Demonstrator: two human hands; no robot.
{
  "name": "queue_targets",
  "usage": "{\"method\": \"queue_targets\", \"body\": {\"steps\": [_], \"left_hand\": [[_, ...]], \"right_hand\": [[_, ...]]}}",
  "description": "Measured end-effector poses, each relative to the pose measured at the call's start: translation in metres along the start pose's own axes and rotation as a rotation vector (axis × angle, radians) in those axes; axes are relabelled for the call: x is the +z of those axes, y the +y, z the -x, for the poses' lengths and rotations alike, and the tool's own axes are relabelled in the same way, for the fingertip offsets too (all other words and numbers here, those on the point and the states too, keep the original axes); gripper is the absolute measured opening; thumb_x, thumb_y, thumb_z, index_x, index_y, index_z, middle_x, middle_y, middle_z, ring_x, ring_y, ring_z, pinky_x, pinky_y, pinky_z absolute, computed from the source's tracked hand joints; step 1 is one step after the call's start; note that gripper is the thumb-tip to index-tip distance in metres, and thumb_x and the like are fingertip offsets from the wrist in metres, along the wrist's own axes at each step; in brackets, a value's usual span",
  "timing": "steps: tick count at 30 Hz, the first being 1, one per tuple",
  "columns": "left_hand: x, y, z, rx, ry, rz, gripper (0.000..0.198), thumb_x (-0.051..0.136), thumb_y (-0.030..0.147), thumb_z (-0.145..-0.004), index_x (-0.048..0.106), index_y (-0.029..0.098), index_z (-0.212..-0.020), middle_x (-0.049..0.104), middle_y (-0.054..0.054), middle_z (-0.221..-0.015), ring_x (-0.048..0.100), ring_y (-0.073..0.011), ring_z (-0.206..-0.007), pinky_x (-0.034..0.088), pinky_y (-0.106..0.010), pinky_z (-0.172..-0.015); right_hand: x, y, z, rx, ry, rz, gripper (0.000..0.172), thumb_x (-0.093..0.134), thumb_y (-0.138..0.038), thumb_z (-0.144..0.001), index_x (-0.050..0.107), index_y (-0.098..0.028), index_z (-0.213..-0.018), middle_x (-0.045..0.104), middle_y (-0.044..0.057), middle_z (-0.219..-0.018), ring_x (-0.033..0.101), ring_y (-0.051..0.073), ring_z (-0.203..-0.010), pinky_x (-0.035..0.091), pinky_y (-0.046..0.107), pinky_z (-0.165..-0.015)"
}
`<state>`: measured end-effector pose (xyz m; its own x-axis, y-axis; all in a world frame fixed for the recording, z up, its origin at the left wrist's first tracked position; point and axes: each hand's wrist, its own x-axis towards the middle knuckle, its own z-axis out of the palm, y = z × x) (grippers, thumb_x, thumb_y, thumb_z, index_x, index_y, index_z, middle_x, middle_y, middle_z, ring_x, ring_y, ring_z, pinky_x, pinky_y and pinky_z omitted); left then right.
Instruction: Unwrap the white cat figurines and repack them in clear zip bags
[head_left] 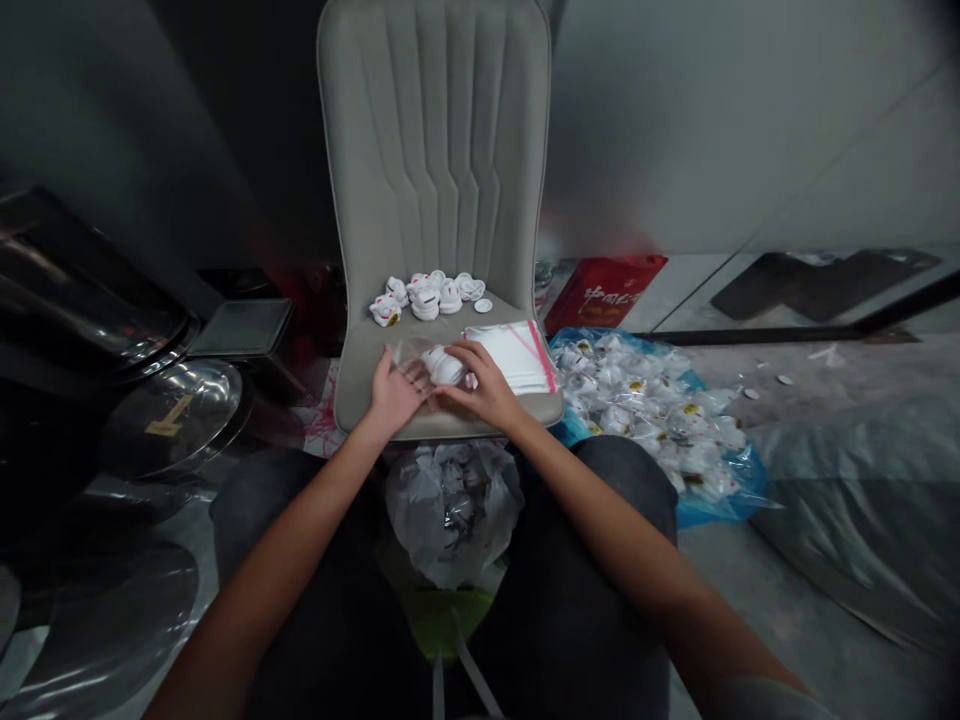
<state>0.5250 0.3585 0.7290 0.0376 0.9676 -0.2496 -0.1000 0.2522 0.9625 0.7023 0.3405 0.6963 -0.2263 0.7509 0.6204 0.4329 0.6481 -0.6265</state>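
My right hand [484,388] has its fingers curled round a small white figurine [444,366] above the front of the chair seat. Beside it, my left hand [396,398] is open, palm up, thumb raised and fingers stretched toward the figurine. A thin clear plastic bag [409,352] lies across the left fingers and reaches the figurine; its edges are hard to make out. Farther back on the seat sits a cluster of white lucky cat figurines [425,300] with red and gold marks. A stack of flat clear bags with a red edge [517,358] lies right of my hands.
The grey padded chair [442,120] faces me. At right, a blue plastic sack [739,500] holds many bagged figurines [637,400], with a red bag [604,292] behind. Between my knees hangs a white plastic bag [454,510]. Shiny metal canisters [176,410] stand left.
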Motion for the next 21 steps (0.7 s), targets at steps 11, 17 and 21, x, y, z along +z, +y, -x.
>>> {"method": "queue_targets", "body": {"steps": [11,17,21], "left_hand": [[0.011,-0.001,0.007,-0.214,-0.118,0.359,0.026,0.057,0.020,-0.089,0.063,0.017,-0.115,0.072,-0.006,-0.099,0.068,-0.0153,-0.083,0.058,-0.027,-0.075],[0.012,-0.004,0.010,-0.299,-0.139,0.389,0.016,0.057,0.014,-0.089,0.064,0.015,-0.103,0.072,-0.004,-0.088,0.067,-0.0151,-0.072,0.060,-0.033,-0.076],[0.014,-0.008,0.011,-0.282,-0.174,0.345,0.011,0.060,0.014,-0.087,0.065,0.014,-0.097,0.072,-0.004,-0.086,0.067,-0.0132,-0.068,0.059,-0.026,-0.065]], "right_hand": [[-0.007,0.012,0.003,-0.077,-0.197,-0.054,0.054,0.059,-0.035,-0.094,0.045,-0.021,-0.144,0.048,0.017,-0.140,0.048,0.028,-0.133,0.042,0.049,-0.111],[-0.009,0.015,0.001,-0.099,-0.110,0.114,0.051,0.065,-0.039,-0.090,0.053,-0.020,-0.135,0.057,0.015,-0.120,0.055,0.030,-0.113,0.048,0.050,-0.099],[-0.010,0.015,0.002,-0.084,-0.137,0.274,0.054,0.066,-0.043,-0.088,0.055,-0.019,-0.135,0.056,0.017,-0.122,0.054,0.032,-0.108,0.048,0.051,-0.093]]}}
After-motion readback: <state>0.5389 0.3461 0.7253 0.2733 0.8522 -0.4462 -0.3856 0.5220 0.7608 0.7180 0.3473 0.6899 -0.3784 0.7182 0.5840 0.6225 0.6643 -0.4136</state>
